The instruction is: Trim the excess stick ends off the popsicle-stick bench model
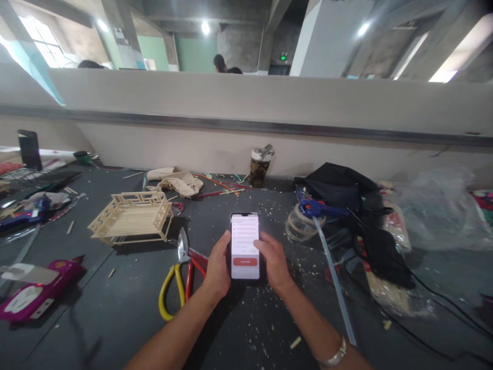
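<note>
Phone (245, 241) between left hand (217, 270) and right hand (274, 262), long axis pointing forward.
Left fingers are narrowed, holding its left edge; the right thumb, equally near, overlaps its right edge, the other right fingers' grip hidden. Left of the left fingers lie yellow handles (180, 285); beyond those, farther left, a slatted wooden frame (134, 221).
</note>
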`<control>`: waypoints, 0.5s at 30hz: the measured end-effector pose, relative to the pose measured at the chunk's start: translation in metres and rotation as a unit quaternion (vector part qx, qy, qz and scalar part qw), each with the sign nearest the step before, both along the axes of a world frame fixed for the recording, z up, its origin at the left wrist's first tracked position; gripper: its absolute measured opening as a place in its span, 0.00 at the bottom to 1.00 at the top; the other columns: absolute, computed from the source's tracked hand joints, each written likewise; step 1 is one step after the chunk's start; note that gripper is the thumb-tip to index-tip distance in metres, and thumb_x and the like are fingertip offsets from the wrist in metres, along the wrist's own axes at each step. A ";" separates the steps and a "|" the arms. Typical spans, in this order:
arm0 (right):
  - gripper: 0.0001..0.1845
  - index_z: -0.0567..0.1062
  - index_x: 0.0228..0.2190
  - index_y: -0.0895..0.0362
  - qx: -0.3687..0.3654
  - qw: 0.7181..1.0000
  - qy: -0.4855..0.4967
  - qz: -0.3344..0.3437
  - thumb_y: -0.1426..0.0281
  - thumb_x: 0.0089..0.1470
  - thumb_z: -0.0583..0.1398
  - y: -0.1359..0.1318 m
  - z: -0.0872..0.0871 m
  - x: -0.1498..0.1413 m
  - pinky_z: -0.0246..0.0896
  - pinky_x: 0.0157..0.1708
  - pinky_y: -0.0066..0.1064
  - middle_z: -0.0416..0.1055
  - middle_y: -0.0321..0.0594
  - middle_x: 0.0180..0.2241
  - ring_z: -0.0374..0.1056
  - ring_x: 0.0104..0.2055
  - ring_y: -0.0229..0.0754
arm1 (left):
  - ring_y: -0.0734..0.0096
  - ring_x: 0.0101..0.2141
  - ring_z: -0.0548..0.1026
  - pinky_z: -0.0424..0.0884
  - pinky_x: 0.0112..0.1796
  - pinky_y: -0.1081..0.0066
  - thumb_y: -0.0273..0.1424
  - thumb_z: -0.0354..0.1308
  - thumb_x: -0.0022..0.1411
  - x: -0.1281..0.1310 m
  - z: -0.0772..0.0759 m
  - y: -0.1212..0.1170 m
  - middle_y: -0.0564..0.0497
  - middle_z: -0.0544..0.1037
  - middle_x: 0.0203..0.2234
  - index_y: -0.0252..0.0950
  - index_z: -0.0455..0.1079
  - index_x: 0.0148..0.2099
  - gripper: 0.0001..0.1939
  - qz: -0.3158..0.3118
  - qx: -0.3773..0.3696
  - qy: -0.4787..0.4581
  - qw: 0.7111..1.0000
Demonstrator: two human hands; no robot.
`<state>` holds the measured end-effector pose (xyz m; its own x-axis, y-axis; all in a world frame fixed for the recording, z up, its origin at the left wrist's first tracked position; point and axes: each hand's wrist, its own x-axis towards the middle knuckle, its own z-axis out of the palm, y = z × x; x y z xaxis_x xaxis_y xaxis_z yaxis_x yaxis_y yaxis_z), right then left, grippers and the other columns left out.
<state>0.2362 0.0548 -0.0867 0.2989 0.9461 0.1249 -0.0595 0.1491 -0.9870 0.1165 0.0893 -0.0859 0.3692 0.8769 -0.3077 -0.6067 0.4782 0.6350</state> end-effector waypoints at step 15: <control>0.13 0.73 0.23 0.57 -0.028 0.999 0.015 -0.028 0.60 0.51 0.60 0.001 0.004 -0.004 0.59 0.27 0.27 0.71 0.32 0.22 0.63 0.25 0.38 | 0.56 0.40 0.78 0.71 0.44 0.61 0.42 0.61 0.55 0.000 0.003 -0.002 0.44 0.81 0.40 0.31 0.75 0.46 0.22 -0.007 -0.008 0.007 1.000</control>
